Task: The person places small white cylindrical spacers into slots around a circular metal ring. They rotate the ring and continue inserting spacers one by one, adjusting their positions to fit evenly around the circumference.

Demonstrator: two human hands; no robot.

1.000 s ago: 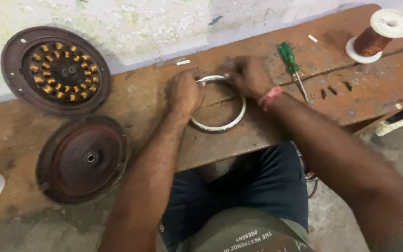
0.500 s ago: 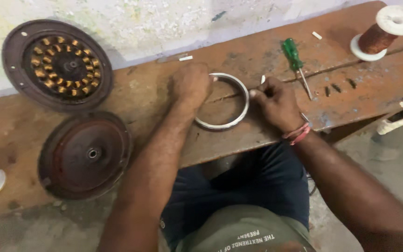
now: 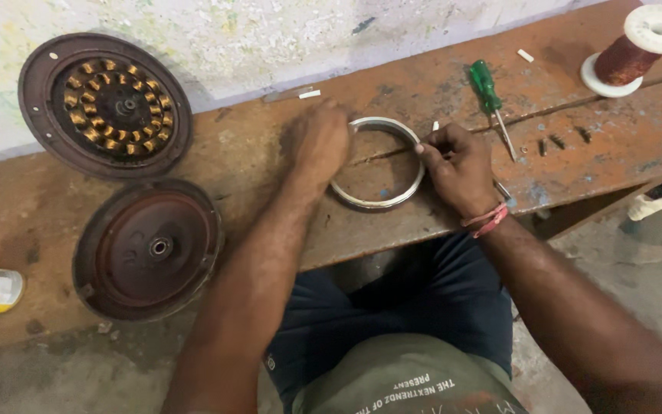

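Motor lay apart w/ both halves left of the hands, left hand (image 3: pixel 322 142) pressing the metal ring (image 3: pixel 378 162) flat on counter (image 3: pixel 254 169), right hand (image 3: pixel 457 165) pinching a small pale piece (too small to ID) at ring's rim; reassembly not begun.

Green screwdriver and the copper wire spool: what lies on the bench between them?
In the head view, between the green screwdriver and the copper wire spool lies a small white strip; the rest is bare rusty bench.

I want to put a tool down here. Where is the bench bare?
Bare board lies between the left hand and the two round motor covers, and right of the screwdriver below the wire spool. It is crowded around the metal ring, where both hands work; right hand.
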